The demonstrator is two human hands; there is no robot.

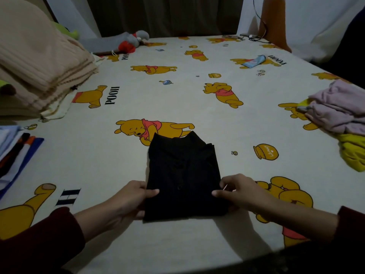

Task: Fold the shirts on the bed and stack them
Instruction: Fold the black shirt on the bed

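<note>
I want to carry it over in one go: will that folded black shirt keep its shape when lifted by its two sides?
Probably only partly. The black shirt is soft cloth folded in layers, so its middle will likely sag. The left hand and right hand grip only its near corners, so the far collar end may droop. It looks light.

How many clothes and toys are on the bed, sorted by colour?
Black: 1, the folded black shirt, held by the left hand and right hand.
Lilac: 1 crumpled garment.
Yellow: 1 crumpled garment.
Beige: 1 folded blanket.
Grey and red: 1 soft toy.
Total: 5.
</note>
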